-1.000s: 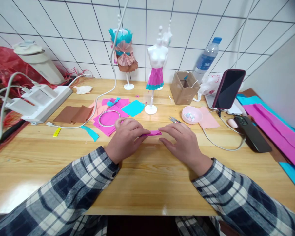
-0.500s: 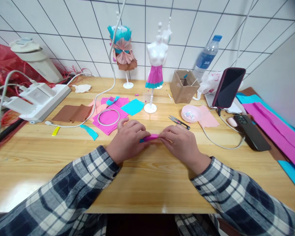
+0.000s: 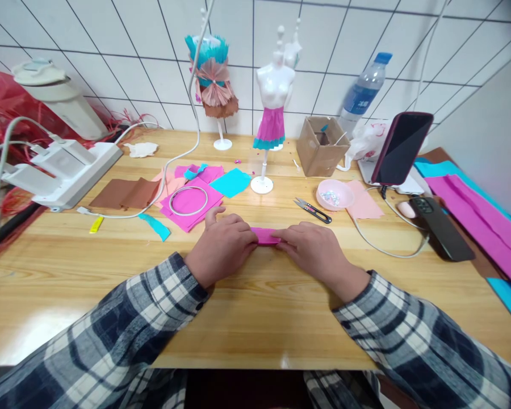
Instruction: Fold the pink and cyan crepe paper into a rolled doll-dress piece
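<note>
Between my two hands a narrow folded strip of magenta crepe paper (image 3: 266, 236) is stretched level, just above the wooden table. My left hand (image 3: 225, 244) is closed on its left end, and my right hand (image 3: 309, 250) pinches the right end. Both sets of fingertips hide the strip's ends. Behind it stands a small white dress form (image 3: 275, 85) wearing a magenta skirt (image 3: 270, 125) with a turquoise hem. Thread snips (image 3: 313, 210) lie just beyond my right hand. Past my left hand are magenta paper sheets (image 3: 208, 196) with a white ring (image 3: 171, 205) on top.
Brown paper (image 3: 123, 193), a turquoise sheet (image 3: 230, 183) and a power strip (image 3: 74, 182) lie leftward. A pink bowl of beads (image 3: 344, 196), cardboard box (image 3: 315, 156), propped phone (image 3: 402, 147) and black phone (image 3: 440, 230) are rightward. A decorated dress form (image 3: 215, 85) stands behind.
The strip has turned so its flat magenta face shows instead of its layered edge with turquoise. My hands have barely shifted, and the view has moved slightly.
</note>
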A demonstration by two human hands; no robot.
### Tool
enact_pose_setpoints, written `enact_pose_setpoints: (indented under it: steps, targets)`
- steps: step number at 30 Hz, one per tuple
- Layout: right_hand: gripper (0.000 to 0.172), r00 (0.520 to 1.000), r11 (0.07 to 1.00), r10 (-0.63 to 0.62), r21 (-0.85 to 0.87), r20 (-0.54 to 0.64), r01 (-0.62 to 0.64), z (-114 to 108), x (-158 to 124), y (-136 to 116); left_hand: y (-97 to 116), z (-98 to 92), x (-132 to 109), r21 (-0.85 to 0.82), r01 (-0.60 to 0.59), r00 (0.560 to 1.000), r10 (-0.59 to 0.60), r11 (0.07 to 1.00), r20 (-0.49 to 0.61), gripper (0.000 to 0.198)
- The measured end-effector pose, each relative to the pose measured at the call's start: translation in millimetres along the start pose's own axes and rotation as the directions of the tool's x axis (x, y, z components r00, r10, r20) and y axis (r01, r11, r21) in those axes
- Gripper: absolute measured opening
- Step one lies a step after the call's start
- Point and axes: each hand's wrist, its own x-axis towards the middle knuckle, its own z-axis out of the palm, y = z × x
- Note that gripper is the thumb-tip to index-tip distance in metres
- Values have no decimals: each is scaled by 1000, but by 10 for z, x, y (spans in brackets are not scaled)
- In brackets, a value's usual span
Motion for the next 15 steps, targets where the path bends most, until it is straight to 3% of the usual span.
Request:
enact_pose_setpoints:
  steps: [3,7,15]
  targets:
    - [15,999,998,1,59,51,-4,-12,14,-4,-5,10,6,-8,0,1000,0,1000,8,21]
    - [18,999,991,29,130,22,-32,-19,14,-16,-13,21,5,-39,9,1000,-9,999,20,21]
    - [16,995,988,33,145,96,-47,15,43,-2,-43,30,9,-113,36,998,-30,993,52,20]
